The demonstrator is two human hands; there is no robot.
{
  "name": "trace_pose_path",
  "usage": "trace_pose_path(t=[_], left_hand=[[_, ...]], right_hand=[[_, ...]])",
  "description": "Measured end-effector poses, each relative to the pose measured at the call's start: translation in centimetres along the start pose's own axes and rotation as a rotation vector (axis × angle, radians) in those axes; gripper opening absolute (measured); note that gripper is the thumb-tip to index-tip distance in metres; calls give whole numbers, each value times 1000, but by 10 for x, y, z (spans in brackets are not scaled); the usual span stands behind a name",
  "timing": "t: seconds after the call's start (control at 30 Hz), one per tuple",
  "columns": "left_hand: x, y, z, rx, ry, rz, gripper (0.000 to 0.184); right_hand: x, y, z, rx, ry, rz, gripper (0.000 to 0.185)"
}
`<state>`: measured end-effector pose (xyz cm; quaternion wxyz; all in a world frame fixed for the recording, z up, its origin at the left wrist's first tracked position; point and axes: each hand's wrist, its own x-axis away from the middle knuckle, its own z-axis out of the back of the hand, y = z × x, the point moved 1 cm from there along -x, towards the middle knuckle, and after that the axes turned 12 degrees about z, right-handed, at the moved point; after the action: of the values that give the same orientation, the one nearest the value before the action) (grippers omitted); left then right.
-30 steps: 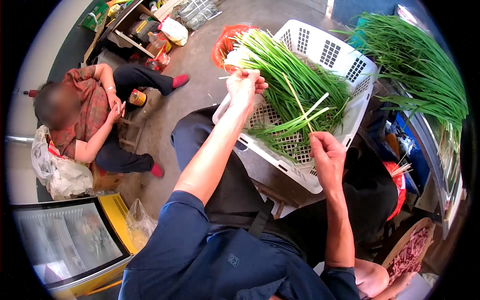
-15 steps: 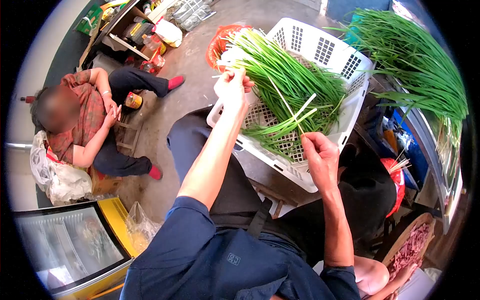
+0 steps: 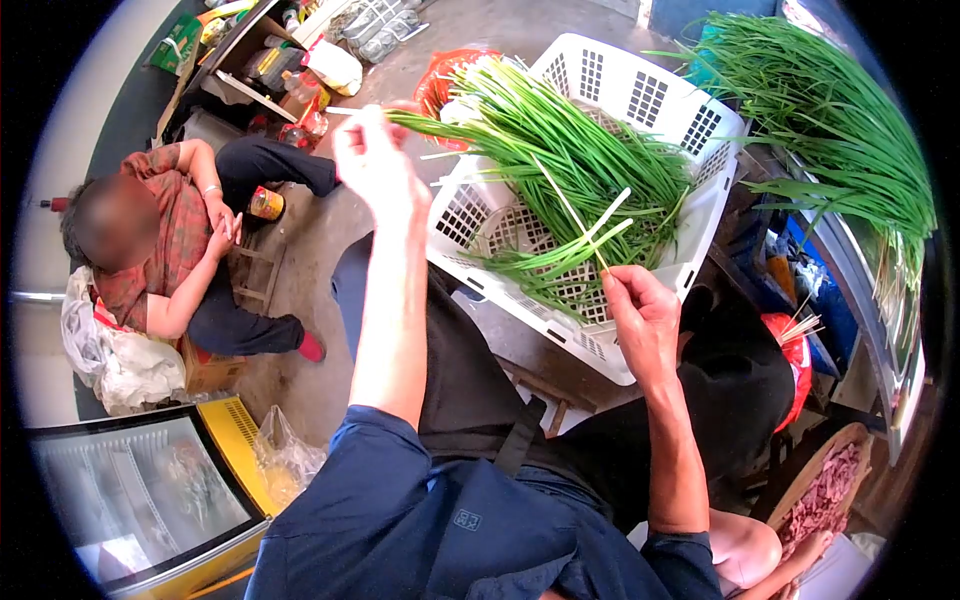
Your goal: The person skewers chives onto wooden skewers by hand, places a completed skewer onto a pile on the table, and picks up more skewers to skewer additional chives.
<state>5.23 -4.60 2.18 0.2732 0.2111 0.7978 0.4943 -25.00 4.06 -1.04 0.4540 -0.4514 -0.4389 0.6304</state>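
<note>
head view: the left hand (image 3: 375,165) has its fingers closed round a few long green stalks (image 3: 435,127), near the pale root ends, which poke out past the fingers. the leafy lengths run back over the near edge of the white basket (image 3: 620,75) to the loose bundle (image 3: 600,150) lying inside it. the right hand (image 3: 645,310) pinches the lower end of a thin stick (image 3: 562,192) between thumb and fingertips; some cut-looking stalks (image 3: 608,220) cross the stick just above that pinch, over the basket (whether they are pierced or simply lie against it, i cannot tell).

as a judgement, each stalk should weigh next to nothing, firm at the pale base and limp toward the leaf tip. the leaves look smooth, so they may slide over one another, and a hard squeeze would likely bruise or crease them. the pale ends seem the best place to take hold, lightly, a few at a time, letting the soft tops trail. the stick looks stiff but slender; holding it near its lower end leaves its length free, though sideways force could snap it.
</note>
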Motion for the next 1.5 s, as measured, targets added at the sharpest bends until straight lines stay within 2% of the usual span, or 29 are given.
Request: trace_pose_path(t=[0.1,0.2,0.33,0.4,0.47,0.5,0.73,0.9,1.03,1.2,1.5], left_hand=[[0,51,-1,134,-52,-65,10],[13,74,-3,188,-240,-65,8],[41,59,-22,10,-376,182,14],[50,34,-24,53,-530,417,11],[58,10,-24,145,-641,565,12],[62,4,-23,101,-616,668,11],[73,-13,-24,214,-654,750,22],[74,-5,-26,242,-582,825,23],[74,-7,-25,269,-588,805,23],[76,-7,-28,224,-605,676,22],[84,-10,-31,223,-620,732,22]], right_hand=[[1,1,-2,8,-4,15,14],[2,2,-4,12,-12,43,13],[2,-1,-5,3,-26,51,11],[2,-1,-4,5,-24,55,11],[2,0,-3,8,-19,57,10],[2,-1,-3,4,-13,46,11],[4,6,-6,-22,-10,58,11],[4,4,-5,-26,-11,57,10],[4,4,-5,-10,-11,55,10],[3,2,-6,-11,-25,38,9],[4,3,-4,-72,-17,-16,10]])
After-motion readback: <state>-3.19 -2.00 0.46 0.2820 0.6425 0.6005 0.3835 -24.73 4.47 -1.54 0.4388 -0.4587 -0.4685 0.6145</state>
